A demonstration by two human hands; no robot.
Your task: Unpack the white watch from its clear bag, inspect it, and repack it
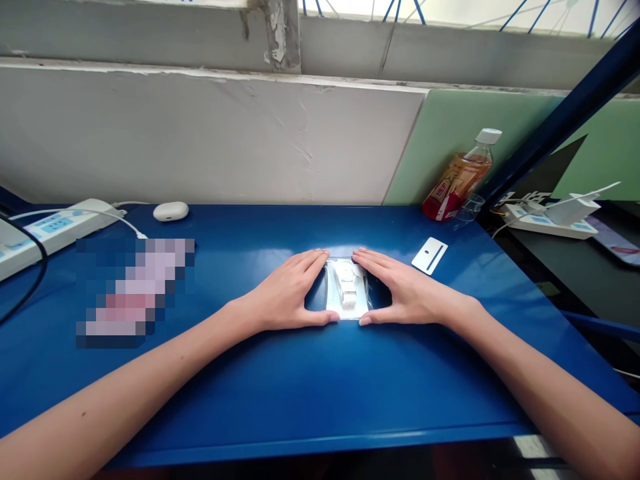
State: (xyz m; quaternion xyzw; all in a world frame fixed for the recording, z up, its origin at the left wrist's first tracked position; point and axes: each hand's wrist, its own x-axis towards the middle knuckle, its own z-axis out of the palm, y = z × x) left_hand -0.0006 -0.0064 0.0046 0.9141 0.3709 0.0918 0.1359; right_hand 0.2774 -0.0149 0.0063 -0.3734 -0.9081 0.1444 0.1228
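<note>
A small clear plastic packet (pixel 357 307) with a white, coiled or strap-like item (pixel 348 283) inside lies flat on the blue desk; I cannot tell what the item is. On its left side rests my left hand (pixel 285 293), fingertips by the far corner and thumb by the near corner. My right hand (pixel 407 290) mirrors it on the packet's right side. Both hands are open, with thumb spread wide from the straight fingers, and they touch or nearly touch the packet's edges. Dark gaps separate the palms from the packet.
Right of my right hand lies a white card (pixel 429 256) with a dark stripe. A drink bottle (pixel 460 180) leans at the back right. A white earbud case (pixel 171 211), a power strip (pixel 60 230) and a pixelated area occupy the left. Another power strip (pixel 550 220) sits beyond the right post.
</note>
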